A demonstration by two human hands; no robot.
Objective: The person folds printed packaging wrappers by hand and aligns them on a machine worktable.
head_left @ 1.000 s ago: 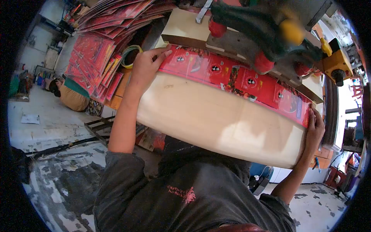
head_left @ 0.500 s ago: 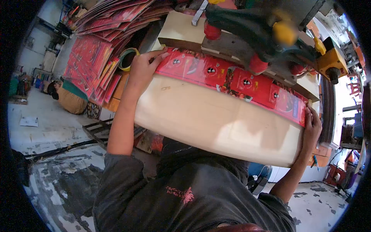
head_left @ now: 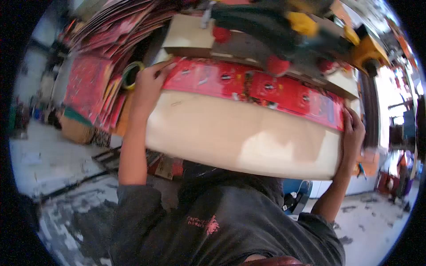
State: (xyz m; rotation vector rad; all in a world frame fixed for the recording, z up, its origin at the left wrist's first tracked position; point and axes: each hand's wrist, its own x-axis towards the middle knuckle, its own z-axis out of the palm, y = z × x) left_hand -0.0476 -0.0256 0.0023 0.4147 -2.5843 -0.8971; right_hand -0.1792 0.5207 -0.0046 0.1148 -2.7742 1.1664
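A long red printed strip (head_left: 266, 86) lies along the far edge of a pale board (head_left: 248, 128), below the machine's dark bar. At the strip's left end my left hand (head_left: 151, 82) pinches its corner with thumb and fingers. My right hand (head_left: 353, 126) is closed round the strip's right end, its fingers along the board's right edge. Just beyond the strip stands the machine (head_left: 253, 22), dark green with red knobs, over pale blocks. The picture is blurred by motion.
Piles of red printed sheets (head_left: 88, 84) rise at the left, with a roll of tape (head_left: 132, 75) beside them. A yellow box with a black knob (head_left: 369, 53) sits at the upper right. A person in brown (head_left: 76, 127) is low at the far left.
The whole view has shifted and turned slightly, so the board, strip and machine appear further left and more level. Both hands keep their places at the strip's ends.
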